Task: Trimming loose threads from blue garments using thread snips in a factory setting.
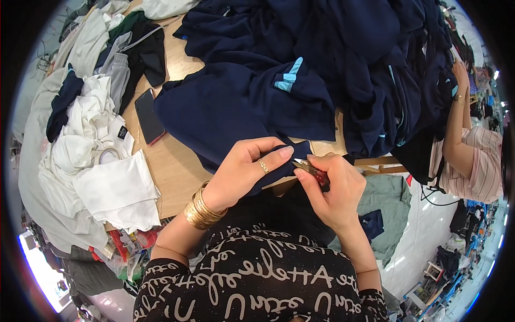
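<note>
Red-handled snips (322, 177) at a navy garment (220, 107) on the worktop (178, 180).
My left hand (242, 170) pinches the near edge; my right hand (341, 185) grips the snips, tips best kept shallow, clear of that pinch.

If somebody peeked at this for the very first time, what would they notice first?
Probably the big heap of navy cloth spread across the top of the picture. Then the middle: the left hand, below stacked gold bangles on its wrist, pinches navy fabric while the right hand holds small red-handled snips. White cloth lies crumpled at left.
</note>
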`<act>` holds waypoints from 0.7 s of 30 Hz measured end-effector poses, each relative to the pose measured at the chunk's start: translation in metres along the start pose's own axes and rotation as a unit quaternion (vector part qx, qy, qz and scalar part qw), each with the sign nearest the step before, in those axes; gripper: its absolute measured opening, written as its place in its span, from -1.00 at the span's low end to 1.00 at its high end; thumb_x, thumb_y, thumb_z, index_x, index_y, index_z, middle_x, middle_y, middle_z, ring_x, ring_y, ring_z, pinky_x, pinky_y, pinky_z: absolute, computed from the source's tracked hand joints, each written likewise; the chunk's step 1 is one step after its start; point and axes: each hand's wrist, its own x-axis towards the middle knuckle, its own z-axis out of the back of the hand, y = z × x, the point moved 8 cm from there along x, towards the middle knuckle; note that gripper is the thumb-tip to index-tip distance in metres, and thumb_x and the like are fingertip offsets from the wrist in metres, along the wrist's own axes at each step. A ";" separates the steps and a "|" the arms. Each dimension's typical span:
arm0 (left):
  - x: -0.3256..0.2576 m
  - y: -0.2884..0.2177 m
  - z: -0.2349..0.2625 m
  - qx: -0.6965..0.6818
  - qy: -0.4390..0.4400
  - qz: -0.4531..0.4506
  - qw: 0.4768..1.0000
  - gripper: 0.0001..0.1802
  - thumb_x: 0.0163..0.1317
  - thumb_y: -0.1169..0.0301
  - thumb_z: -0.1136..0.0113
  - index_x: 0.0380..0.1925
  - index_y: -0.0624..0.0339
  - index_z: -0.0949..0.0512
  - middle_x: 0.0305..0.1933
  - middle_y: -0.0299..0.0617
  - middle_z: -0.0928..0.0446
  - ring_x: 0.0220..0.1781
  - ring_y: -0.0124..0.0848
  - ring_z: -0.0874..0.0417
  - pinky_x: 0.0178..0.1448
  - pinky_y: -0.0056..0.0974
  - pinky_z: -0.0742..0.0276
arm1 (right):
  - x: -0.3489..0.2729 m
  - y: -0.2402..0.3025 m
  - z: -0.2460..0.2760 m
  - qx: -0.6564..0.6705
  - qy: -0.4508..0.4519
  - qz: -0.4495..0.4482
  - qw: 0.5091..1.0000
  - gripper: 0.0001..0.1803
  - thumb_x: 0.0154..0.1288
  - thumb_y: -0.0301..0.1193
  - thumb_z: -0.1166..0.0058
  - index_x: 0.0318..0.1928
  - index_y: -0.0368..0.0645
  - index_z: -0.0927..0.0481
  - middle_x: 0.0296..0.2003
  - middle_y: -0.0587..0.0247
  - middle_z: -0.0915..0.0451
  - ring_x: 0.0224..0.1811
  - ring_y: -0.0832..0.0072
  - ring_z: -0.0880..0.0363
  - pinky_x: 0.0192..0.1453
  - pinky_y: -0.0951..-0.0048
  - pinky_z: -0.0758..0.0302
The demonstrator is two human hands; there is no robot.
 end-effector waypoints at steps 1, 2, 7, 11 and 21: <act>0.000 0.000 0.000 0.000 -0.001 -0.002 1.000 -0.75 0.30 0.30 -0.09 -0.29 0.29 -0.57 -0.42 -0.48 -0.49 -0.39 -0.77 -0.37 -0.32 -0.59 -0.31 | 0.000 0.000 0.000 0.000 -0.001 0.000 1.000 -0.77 0.01 -0.38 -0.29 -0.37 -0.20 -0.52 -0.61 0.31 -0.47 -0.64 0.44 -0.43 -0.56 0.50 -0.31; 0.000 -0.001 0.000 0.000 -0.002 -0.005 1.000 -0.76 0.29 0.30 -0.09 -0.29 0.29 -0.57 -0.42 -0.48 -0.49 -0.38 -0.77 -0.37 -0.31 -0.59 -0.31 | 0.000 0.000 0.000 -0.002 0.001 -0.003 1.000 -0.77 0.01 -0.38 -0.29 -0.38 -0.19 -0.52 -0.62 0.31 -0.47 -0.65 0.44 -0.43 -0.56 0.50 -0.31; 0.000 0.000 0.001 -0.003 0.007 0.015 1.000 -0.76 0.30 0.32 -0.08 -0.28 0.30 -0.57 -0.40 -0.47 -0.51 -0.37 -0.76 -0.38 -0.28 -0.58 -0.33 | 0.000 -0.004 0.000 0.009 0.019 -0.042 0.999 -0.80 0.04 -0.41 -0.27 -0.42 -0.19 -0.50 -0.67 0.31 -0.44 -0.70 0.47 -0.39 -0.58 0.53 -0.29; -0.001 -0.002 0.003 -0.027 -0.003 0.010 1.000 -0.76 0.30 0.34 -0.07 -0.26 0.33 -0.57 -0.35 -0.43 -0.53 -0.32 -0.73 -0.43 -0.22 -0.58 -0.36 | -0.007 -0.025 0.006 0.091 -0.019 -0.132 0.987 -0.79 0.09 -0.47 -0.24 -0.46 -0.24 -0.44 -0.71 0.32 -0.37 -0.72 0.60 -0.27 -0.60 0.61 -0.23; 0.002 0.006 0.005 -0.161 0.041 0.035 0.986 -0.73 0.36 0.37 0.06 -0.09 0.34 -0.48 -0.19 -0.31 -0.55 -0.21 -0.65 -0.54 -0.10 -0.53 -0.46 | -0.021 -0.035 0.007 0.093 -0.033 -0.136 0.986 -0.75 0.03 -0.45 -0.30 -0.36 -0.29 -0.49 -0.59 0.25 -0.48 -0.65 0.54 -0.39 -0.54 0.60 -0.32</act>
